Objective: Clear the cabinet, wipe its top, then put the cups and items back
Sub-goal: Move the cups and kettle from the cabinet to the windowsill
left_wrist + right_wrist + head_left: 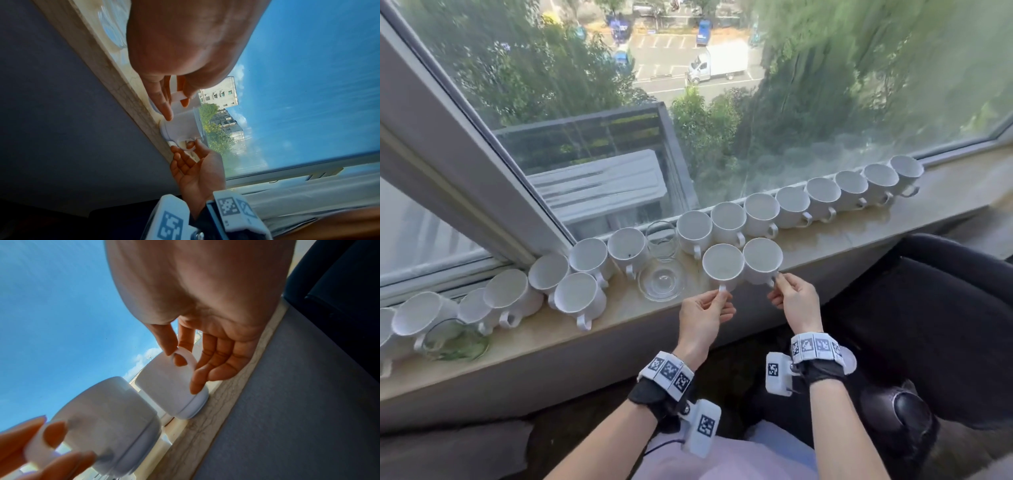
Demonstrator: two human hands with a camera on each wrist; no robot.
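Note:
Two white cups stand side by side in front of the long cup row on the beige stone sill (859, 236). My left hand (722, 293) pinches the handle of the left cup (723, 264) between thumb and fingers. My right hand (777, 278) pinches the handle of the right cup (763, 257). The right wrist view shows the right hand (180, 356) on its cup (168, 386), whose base is at the sill, and the blurred left cup (107, 418). In the left wrist view my left hand (179, 97) holds a handle. I cannot tell whether the left cup touches the sill.
A row of several white cups (822, 195) lines the window glass. A clear glass tumbler (661, 238) and a glass bowl (661, 279) sit left of my hands; another glass bowl (455, 341) is at far left. A black chair (935, 325) stands at right.

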